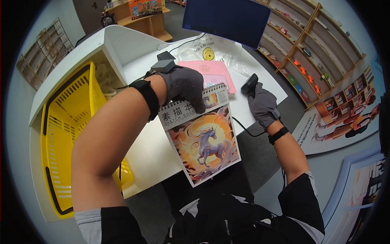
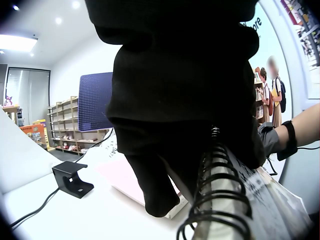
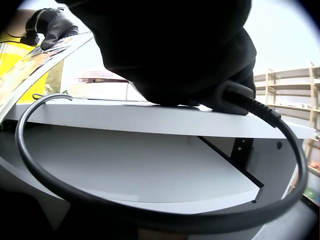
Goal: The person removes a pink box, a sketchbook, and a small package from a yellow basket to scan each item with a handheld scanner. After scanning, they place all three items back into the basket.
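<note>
The sketchbook is viewed from above by the head camera, closely from the left wrist, and past the desk edge from the right.

Grey gloves, black wrist straps, black short sleeves with white-grey trim, black cables

Two gloved hands, two black wrist straps, one sketch book and one black handheld device are counted around the centre of the head view, with one large pink item and one clear plastic bag above. One dark screen is seen at the upper edge and one yellow basket at the left. In the left wrist view, one black bracket is seen lower left, and two printed figures at the right.
</note>
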### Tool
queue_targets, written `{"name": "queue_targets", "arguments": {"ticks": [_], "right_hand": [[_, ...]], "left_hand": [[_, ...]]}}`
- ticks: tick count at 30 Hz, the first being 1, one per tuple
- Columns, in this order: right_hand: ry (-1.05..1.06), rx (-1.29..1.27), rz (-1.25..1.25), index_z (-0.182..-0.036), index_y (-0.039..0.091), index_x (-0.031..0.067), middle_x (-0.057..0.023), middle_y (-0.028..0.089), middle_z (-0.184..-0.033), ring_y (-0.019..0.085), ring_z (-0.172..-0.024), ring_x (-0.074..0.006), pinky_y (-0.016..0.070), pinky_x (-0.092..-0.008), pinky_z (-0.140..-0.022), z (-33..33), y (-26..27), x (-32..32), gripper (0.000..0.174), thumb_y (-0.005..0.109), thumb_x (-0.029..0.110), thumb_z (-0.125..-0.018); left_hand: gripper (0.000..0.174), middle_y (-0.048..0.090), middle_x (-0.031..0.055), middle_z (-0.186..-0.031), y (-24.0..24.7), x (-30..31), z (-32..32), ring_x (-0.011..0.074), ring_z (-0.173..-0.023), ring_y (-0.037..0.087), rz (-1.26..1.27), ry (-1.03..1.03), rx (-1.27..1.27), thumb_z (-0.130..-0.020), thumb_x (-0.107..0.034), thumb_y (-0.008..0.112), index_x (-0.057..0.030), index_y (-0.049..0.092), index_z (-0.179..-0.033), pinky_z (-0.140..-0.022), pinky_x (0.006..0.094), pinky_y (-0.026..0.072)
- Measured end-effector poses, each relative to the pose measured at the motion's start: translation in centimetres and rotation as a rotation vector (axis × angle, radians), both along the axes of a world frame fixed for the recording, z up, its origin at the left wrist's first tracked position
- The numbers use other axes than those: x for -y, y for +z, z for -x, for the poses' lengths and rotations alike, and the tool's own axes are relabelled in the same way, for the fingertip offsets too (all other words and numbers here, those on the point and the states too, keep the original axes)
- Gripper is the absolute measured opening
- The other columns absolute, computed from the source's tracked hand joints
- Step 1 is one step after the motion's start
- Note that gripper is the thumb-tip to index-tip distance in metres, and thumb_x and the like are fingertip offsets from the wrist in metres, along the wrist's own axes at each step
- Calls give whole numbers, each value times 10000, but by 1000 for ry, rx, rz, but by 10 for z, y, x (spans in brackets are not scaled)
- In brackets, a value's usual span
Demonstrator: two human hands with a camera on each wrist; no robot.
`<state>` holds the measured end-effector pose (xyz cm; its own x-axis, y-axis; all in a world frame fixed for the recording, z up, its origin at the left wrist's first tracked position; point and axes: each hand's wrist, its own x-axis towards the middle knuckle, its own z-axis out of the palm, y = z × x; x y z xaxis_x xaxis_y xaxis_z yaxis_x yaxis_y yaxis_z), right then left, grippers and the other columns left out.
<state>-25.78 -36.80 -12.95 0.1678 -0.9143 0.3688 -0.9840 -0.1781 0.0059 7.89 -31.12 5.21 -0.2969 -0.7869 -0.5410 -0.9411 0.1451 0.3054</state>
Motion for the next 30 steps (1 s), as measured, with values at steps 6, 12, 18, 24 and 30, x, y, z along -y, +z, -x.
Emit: {"name": "queue_targets", "arguments": {"ticks": [6, 12, 18, 24, 30], "right_hand": [[-3, 16, -98, -1455, 563, -19, -208, 772, -962, 756, -879, -394, 589, -502, -784, -8, 20, -9, 753, 774, 426, -886], [193, 144, -15, -1471, 583, -22, -244, 777, -1092, 761, -1006, -393, 600, -450, -884, -16, 60, -54, 683, 744, 373, -937], [594, 738, -349, -1411, 646, -25, -128, 788, -1139, 757, -1013, -234, 587, -359, -910, -61, 74, -100, 479, 682, 260, -1027], [350, 1361, -1014, -1275, 710, -10, -40, 764, -1092, 710, -959, -129, 561, -293, -880, -60, 62, -121, 346, 666, 258, -1060], [346, 1166, -991, -1181, 723, 5, -37, 750, -1041, 694, -898, -115, 551, -274, -792, -43, 35, -138, 320, 685, 298, -1058]], "left_hand": [[580, 835, 136, -1035, -5, 2, -4, 236, -839, 810, -18, -16, -50, -768, -354, 979, -24, 812, -1214, -772, 351, 638], [575, 833, 132, -1041, 2, -2, -3, 237, -849, 808, -14, 2, -67, -782, -344, 978, -16, 805, -1222, -779, 356, 639], [538, 824, 152, -1110, -5, 1, -11, 264, -914, 813, -91, -34, -214, -831, -285, 958, 0, 783, -1252, -819, 370, 652], [567, 824, 172, -1131, 6, -12, -22, 267, -930, 818, -57, 10, -311, -827, -307, 964, -3, 777, -1267, -855, 378, 652], [532, 833, 153, -1051, -7, -19, -24, 245, -855, 801, -35, 114, -377, -798, -365, 973, -10, 823, -1166, -789, 369, 632]]}}
